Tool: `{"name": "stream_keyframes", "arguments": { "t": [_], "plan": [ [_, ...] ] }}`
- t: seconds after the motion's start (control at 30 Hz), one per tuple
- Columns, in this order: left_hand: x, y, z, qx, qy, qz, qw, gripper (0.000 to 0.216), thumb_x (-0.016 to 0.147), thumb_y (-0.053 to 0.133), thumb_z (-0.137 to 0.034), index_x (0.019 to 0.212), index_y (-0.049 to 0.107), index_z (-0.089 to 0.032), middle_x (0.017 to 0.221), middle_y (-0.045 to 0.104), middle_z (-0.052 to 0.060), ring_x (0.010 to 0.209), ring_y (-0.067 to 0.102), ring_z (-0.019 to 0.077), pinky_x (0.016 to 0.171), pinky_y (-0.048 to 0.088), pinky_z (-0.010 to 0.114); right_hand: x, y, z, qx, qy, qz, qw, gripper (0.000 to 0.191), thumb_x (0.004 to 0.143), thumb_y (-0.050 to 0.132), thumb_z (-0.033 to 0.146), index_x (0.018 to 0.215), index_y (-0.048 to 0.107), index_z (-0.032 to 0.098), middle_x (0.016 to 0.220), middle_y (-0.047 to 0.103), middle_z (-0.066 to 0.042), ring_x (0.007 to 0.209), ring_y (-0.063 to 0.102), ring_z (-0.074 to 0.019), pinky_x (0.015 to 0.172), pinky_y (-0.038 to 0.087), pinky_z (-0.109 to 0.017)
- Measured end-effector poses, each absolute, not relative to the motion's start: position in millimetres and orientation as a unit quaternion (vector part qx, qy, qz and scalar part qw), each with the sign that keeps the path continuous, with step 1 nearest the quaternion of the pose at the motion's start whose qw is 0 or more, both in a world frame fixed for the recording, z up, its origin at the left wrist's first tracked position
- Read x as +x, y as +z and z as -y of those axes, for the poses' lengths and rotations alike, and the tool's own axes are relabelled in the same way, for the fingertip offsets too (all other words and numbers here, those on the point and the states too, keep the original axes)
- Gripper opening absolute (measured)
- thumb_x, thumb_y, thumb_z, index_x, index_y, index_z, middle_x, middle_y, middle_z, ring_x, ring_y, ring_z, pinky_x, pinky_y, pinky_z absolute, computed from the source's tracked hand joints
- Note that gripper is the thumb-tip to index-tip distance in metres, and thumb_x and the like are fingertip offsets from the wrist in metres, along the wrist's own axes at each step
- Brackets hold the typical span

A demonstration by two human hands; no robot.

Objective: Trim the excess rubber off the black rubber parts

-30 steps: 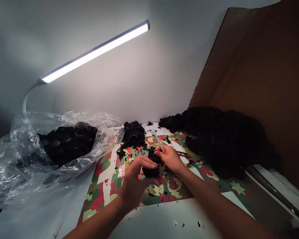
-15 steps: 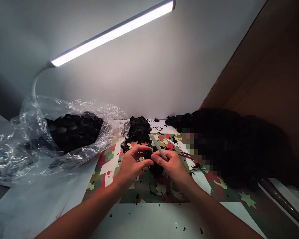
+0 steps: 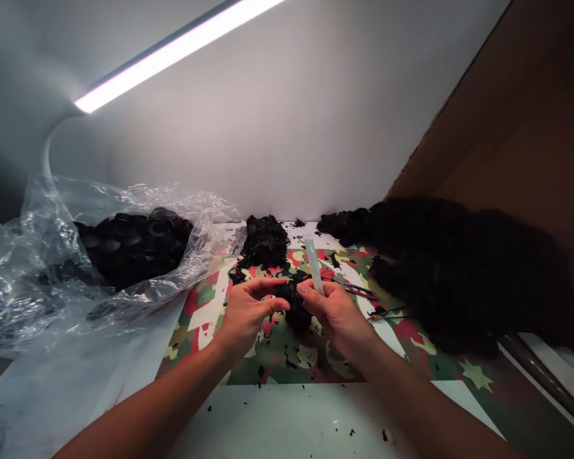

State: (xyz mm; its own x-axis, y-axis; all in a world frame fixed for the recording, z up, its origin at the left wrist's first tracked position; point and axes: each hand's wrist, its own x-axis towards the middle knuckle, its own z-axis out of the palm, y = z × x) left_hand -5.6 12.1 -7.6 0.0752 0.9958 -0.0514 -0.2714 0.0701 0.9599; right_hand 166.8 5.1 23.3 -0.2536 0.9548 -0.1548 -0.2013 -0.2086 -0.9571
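Both my hands meet over a camouflage-patterned mat (image 3: 316,357). My left hand (image 3: 246,312) curls its fingers around a small round black rubber part (image 3: 289,299). My right hand (image 3: 337,315) pinches the same part from the right and also grips a slim pale tool (image 3: 313,264) that sticks up and away from me. Tiny black scraps litter the mat around the hands.
A crumpled clear plastic bag (image 3: 43,268) at the left holds several black round parts (image 3: 134,245). A small heap of black trimmings (image 3: 265,242) lies behind the hands. A big dark pile (image 3: 463,268) fills the right, beside a cardboard wall (image 3: 521,127). A lamp bar (image 3: 172,51) glows overhead. Red-handled cutters (image 3: 358,292) lie on the mat.
The camera tilted down a little, so the lamp rose in the frame. My hands moved together and turned the black part; the pale tool now points more upright.
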Motion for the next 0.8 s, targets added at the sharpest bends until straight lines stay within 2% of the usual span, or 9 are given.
{"name": "stream_keyframes", "arguments": {
  "t": [0.2, 0.33, 0.4, 0.53, 0.67, 0.73, 0.8],
  "plan": [
    [-6.6, -7.9, -11.7, 0.433, 0.534, -0.419, 0.593, 0.034, 0.058, 0.09, -0.019, 0.091, 0.081, -0.019, 0.078, 0.076, 0.002, 0.071, 0.066, 0.0124, 0.067, 0.052, 0.02, 167.0, 24.4, -5.5, -0.415, 0.662, 0.447, 0.435, 0.045, 0.077, 0.076, 0.051, 0.063, 0.048, 0.02, 0.055, 0.021, 0.009, 0.054, 0.012, -0.0097, 0.05, 0.009, -0.029],
    [-6.6, -5.1, -11.3, 0.435, 0.53, -0.417, 0.597, 0.034, 0.058, 0.092, -0.021, 0.09, 0.08, -0.018, 0.078, 0.076, 0.002, 0.07, 0.066, 0.0113, 0.066, 0.053, 0.019, 166.3, 21.1, -6.9, -0.429, 0.635, 0.471, 0.436, 0.044, 0.076, 0.075, 0.055, 0.065, 0.053, 0.019, 0.056, 0.026, 0.008, 0.054, 0.016, -0.0095, 0.05, 0.013, -0.028],
    [-5.7, -2.6, -10.9, 0.412, 0.529, -0.399, 0.626, 0.037, 0.057, 0.093, -0.027, 0.09, 0.079, -0.016, 0.077, 0.075, 0.002, 0.066, 0.066, 0.0113, 0.062, 0.054, 0.019, 166.3, 17.9, -8.4, -0.442, 0.601, 0.502, 0.438, 0.044, 0.077, 0.073, 0.058, 0.068, 0.058, 0.018, 0.058, 0.029, 0.007, 0.054, 0.02, -0.0097, 0.051, 0.016, -0.027],
    [-2.5, 1.6, -8.8, 0.308, 0.509, -0.35, 0.724, 0.053, 0.064, 0.085, -0.054, 0.099, 0.073, -0.015, 0.074, 0.072, 0.003, 0.049, 0.061, 0.0084, 0.046, 0.049, 0.018, 168.4, 10.6, -13.1, -0.479, 0.517, 0.553, 0.444, 0.051, 0.087, 0.057, 0.065, 0.081, 0.07, 0.017, 0.057, 0.028, 0.006, 0.053, 0.025, -0.0112, 0.051, 0.02, -0.028],
    [-0.6, 0.4, -7.1, 0.269, 0.482, -0.349, 0.758, 0.055, 0.07, 0.077, -0.064, 0.08, 0.069, -0.011, 0.065, 0.07, 0.005, 0.045, 0.058, 0.0067, 0.039, 0.041, 0.013, 172.3, 7.3, -16.1, -0.488, 0.437, 0.585, 0.477, 0.047, 0.093, 0.051, 0.06, 0.095, 0.074, 0.018, 0.066, 0.047, 0.001, 0.061, 0.043, -0.0146, 0.057, 0.033, -0.028],
    [-0.8, -1.5, -7.0, 0.266, 0.471, -0.353, 0.764, 0.054, 0.073, 0.073, -0.065, 0.076, 0.067, -0.011, 0.062, 0.07, 0.006, 0.042, 0.057, 0.0068, 0.038, 0.042, 0.014, 173.0, 7.5, -15.2, -0.476, 0.412, 0.611, 0.48, 0.04, 0.093, 0.055, 0.055, 0.101, 0.073, 0.02, 0.075, 0.055, -0.001, 0.069, 0.049, -0.0165, 0.062, 0.038, -0.028],
    [-1.5, -2.8, -7.2, 0.261, 0.464, -0.362, 0.765, 0.054, 0.076, 0.07, -0.065, 0.076, 0.067, -0.011, 0.061, 0.07, 0.007, 0.041, 0.057, 0.0067, 0.038, 0.042, 0.014, 172.2, 7.8, -13.0, -0.459, 0.411, 0.635, 0.467, 0.035, 0.09, 0.062, 0.053, 0.099, 0.074, 0.021, 0.078, 0.059, -0.002, 0.07, 0.051, -0.0176, 0.064, 0.04, -0.029]
  ]
}}
